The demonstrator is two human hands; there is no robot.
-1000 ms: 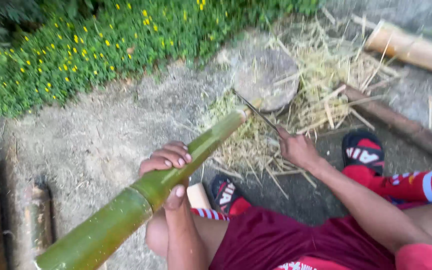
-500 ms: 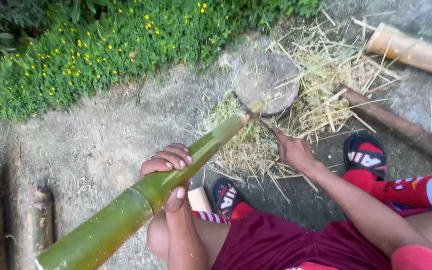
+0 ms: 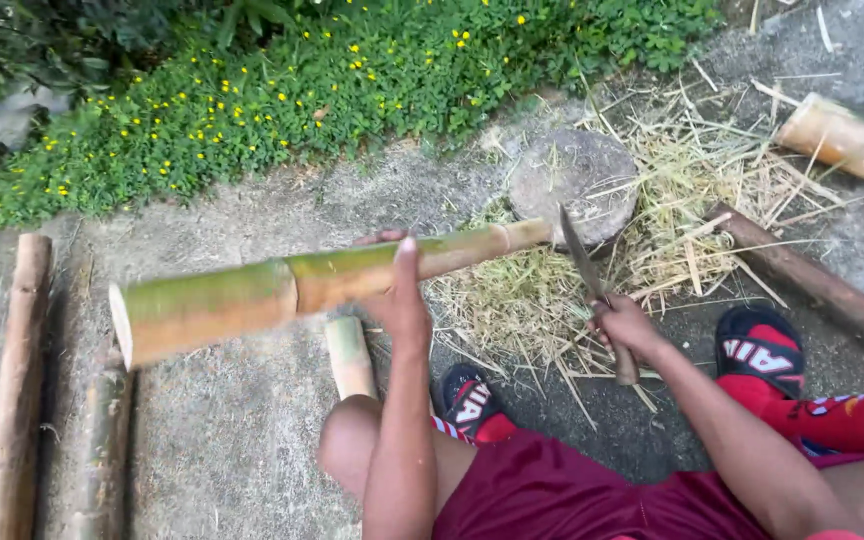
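While the left hand [image 3: 399, 300] wraps its mostly hidden fingers around the blurred bamboo pole [image 3: 292, 288], the right hand [image 3: 624, 325] grips a knife [image 3: 584, 262] against its tip. Straw [image 3: 682, 190] litters the bare ground around a round stump [image 3: 574, 180], beside flowering plants [image 3: 282, 80].

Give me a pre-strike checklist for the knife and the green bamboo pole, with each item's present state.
1. Left hand grips the long green bamboo pole at mid-length: ok.
2. Right hand closed on the handle of the dark-bladed knife: ok.
3. Pole's thin end rests on the round grey chopping block: cannot tell; it reaches the block's near edge.
4. Blade points away from the body, tip beside the pole's end: ok.
5. Left hand well back from the blade: ok.
6. Feet in red-and-black sandals out of the blade's downward path: not ok; both lie close below the knife.
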